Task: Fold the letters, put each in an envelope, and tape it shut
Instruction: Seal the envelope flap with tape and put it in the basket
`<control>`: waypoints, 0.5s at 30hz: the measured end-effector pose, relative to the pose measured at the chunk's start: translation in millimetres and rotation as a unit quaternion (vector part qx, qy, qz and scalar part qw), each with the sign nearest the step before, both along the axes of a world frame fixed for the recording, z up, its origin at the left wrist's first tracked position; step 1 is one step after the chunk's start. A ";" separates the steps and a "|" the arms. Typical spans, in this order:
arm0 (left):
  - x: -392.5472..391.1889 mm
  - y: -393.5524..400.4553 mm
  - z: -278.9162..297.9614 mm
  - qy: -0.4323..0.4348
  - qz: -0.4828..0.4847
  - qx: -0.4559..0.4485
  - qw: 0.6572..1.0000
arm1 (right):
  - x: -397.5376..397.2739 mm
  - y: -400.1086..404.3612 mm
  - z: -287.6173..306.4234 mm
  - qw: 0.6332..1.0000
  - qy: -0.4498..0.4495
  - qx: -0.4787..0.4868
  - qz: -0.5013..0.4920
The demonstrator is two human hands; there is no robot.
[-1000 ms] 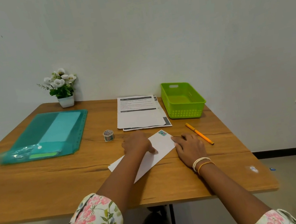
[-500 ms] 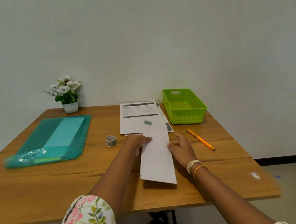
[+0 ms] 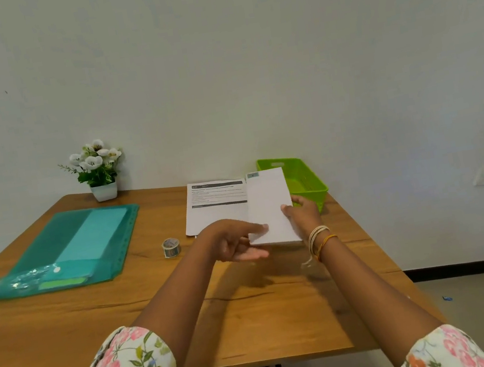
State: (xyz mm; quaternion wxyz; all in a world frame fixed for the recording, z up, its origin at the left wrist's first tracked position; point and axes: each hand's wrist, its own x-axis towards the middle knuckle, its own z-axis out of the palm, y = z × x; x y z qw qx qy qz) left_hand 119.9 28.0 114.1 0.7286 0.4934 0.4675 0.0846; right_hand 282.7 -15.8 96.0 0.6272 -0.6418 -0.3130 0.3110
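Observation:
A white envelope [image 3: 268, 207] with a small stamp at its far corner is raised off the table, standing lengthwise away from me. My right hand [image 3: 302, 213] grips its right edge, thumb on top. My left hand [image 3: 234, 243] is at its near left corner, thumb on the top face and fingers loosely spread under it. Printed letters [image 3: 217, 203] lie on the table behind the envelope. A small roll of patterned tape [image 3: 171, 247] stands left of my left hand.
A green plastic basket [image 3: 305, 178] sits at the back right, partly behind the envelope. A teal plastic folder [image 3: 67, 249] lies on the left. A potted white flower [image 3: 99, 171] stands at the back by the wall. The wooden table [image 3: 67, 331] ends close on the right.
The envelope was lying flat under both hands; it has been turned lengthwise, lifted and carried back and right toward the basket. The orange pencil is now hidden.

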 end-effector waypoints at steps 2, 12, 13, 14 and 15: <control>7.3 1.4 3.3 -0.050 0.023 -0.003 0.998 | 8.3 4.9 8.3 1.000 -0.009 0.010 -0.011; 78.2 26.8 11.8 -0.067 0.084 0.123 0.987 | 40.5 11.5 22.4 0.995 0.080 -0.056 0.028; 84.9 30.3 11.8 -0.069 0.090 0.125 0.986 | 45.0 13.9 23.2 0.994 0.093 -0.046 0.020; 92.1 34.4 12.5 -0.070 0.098 0.128 0.984 | 50.2 17.9 24.7 0.994 0.101 -0.039 0.009; 98.7 38.3 12.8 -0.069 0.107 0.134 0.983 | 54.8 22.8 26.0 0.994 0.102 -0.037 0.000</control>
